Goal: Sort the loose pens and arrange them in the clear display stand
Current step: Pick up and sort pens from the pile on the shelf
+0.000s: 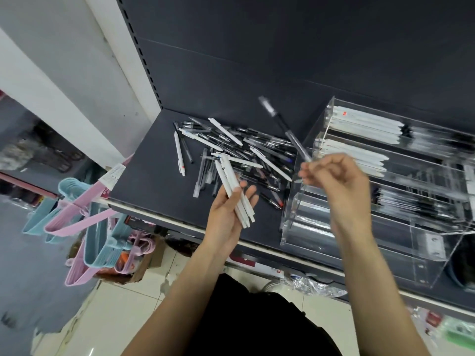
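My left hand point(231, 201) was palm up with a bunch of white pens point(235, 191) lying across it, fingers mostly straight, thumb curled against them. My right hand point(334, 176) was pinching one clear pen with a black grip point(285, 129) by its end, sticking up and back, kinda blurry. The loose pile of pens point(239, 150) sat on the dark shelf point(154, 181), just left of the clear display stand point(385, 191), which already had white pens in its upper tiers.

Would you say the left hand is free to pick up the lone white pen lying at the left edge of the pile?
Probably not yet: the left hand already holds a bundle of white pens. The lone pen itself lies uncovered on the shelf, with nothing between.
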A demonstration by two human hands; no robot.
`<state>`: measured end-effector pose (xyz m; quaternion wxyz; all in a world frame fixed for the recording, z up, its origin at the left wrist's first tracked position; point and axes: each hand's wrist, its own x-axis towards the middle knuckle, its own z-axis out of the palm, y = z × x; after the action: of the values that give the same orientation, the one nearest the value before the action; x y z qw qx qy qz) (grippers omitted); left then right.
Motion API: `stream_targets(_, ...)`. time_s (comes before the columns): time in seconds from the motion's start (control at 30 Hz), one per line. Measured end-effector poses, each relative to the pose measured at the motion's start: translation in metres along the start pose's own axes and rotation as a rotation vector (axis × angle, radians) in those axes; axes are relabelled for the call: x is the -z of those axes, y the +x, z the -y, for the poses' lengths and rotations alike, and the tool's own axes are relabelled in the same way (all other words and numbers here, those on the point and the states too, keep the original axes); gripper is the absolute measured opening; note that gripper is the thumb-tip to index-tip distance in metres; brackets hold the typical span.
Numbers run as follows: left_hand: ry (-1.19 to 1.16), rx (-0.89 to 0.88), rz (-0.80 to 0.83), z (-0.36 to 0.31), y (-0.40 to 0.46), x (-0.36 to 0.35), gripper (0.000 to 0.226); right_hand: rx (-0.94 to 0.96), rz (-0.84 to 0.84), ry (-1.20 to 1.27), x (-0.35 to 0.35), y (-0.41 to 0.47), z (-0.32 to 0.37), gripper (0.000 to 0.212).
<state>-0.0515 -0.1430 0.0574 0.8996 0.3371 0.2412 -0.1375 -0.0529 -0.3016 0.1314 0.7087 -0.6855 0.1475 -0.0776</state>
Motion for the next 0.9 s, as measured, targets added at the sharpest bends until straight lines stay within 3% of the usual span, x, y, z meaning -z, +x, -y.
stream_targets(0.17, 0.021, -0.023, 0.129, 0.002, -0.005, -0.013, 0.035, -0.160, -0.044, 0.053, -0.020, -0.032, -0.041, 0.013)
stream_targets(0.43, 0.100, -0.070, 0.264, 0.000, -0.006, -0.017, 0.039, 0.028, -0.117, -0.238, -0.043, -0.048, -0.059, 0.013)
stream_targets(0.77, 0.121, 0.027, 0.358, -0.012, 0.000, -0.006, 0.042, 0.018, -0.184, -0.236, -0.060, -0.061, -0.061, 0.021)
stream_targets(0.9, 0.185, 0.077, 0.422, -0.016, 0.003, -0.003, 0.042, -0.004, -0.239, -0.211, -0.064, -0.067, -0.064, 0.015)
